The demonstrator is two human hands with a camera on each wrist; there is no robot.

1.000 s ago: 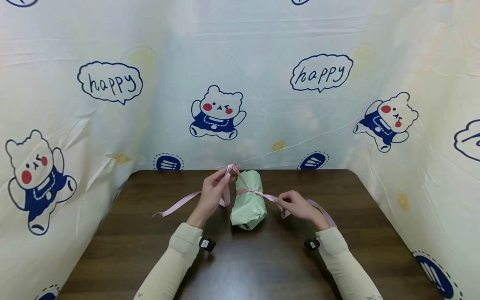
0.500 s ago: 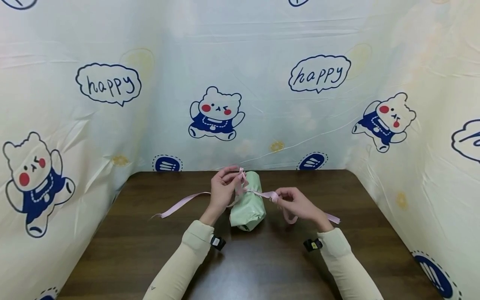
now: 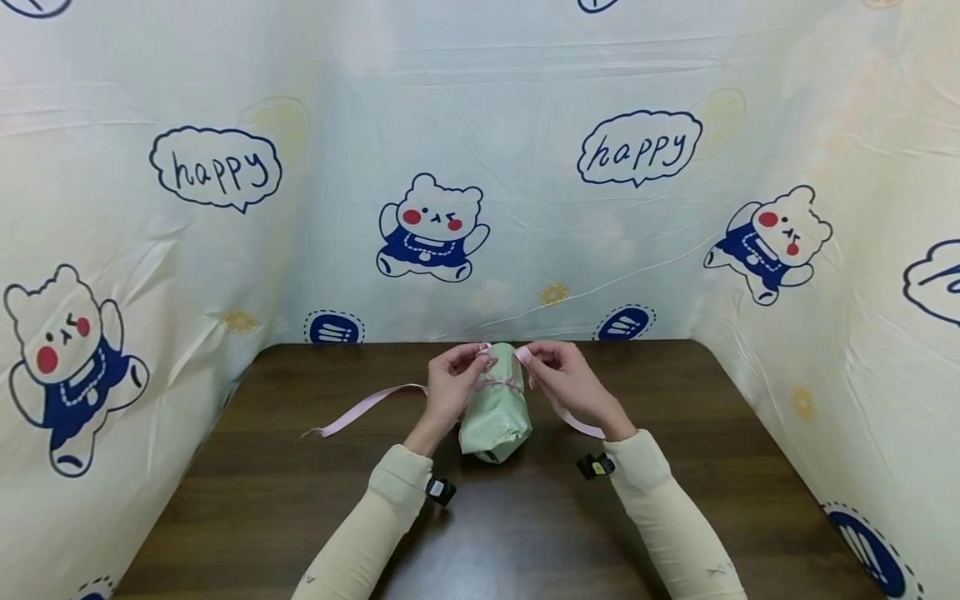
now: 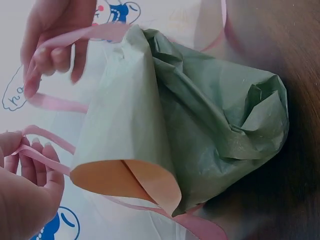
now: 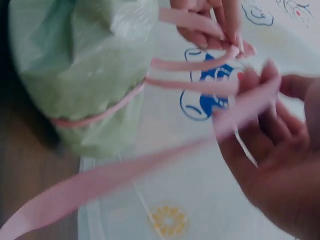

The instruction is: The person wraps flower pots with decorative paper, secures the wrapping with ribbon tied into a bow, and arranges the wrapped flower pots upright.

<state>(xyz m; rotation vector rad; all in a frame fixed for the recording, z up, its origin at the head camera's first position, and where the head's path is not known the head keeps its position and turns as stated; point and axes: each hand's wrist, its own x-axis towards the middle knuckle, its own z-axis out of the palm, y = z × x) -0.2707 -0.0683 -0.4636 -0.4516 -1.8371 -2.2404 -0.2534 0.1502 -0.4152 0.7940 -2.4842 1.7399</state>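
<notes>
A bundle wrapped in pale green paper (image 3: pixel 495 425) lies on the table, a pink ribbon (image 3: pixel 501 384) tied round its middle. My left hand (image 3: pixel 450 385), at the bundle's left side, pinches a loop of the ribbon between thumb and fingers; the loop shows well in the left wrist view. On the other side, my right hand (image 3: pixel 573 385) holds the other length of ribbon (image 5: pixel 150 167), which runs over its fingers and trails down towards the table. In the left wrist view, an open fold of paper (image 4: pixel 125 182) shows an orange-brown inside.
The left ribbon tail (image 3: pixel 363 410) lies across the dark wooden table (image 3: pixel 480 533). A pale cloth (image 3: pixel 525 108) printed with bears and "happy" bubbles hangs behind and along both sides. Each wrist carries a small black camera (image 3: pixel 441 490).
My right hand has moved up and inward, bringing its ribbon close to the bundle's top right. My left hand has moved right with its loop, over the bundle's left edge.
</notes>
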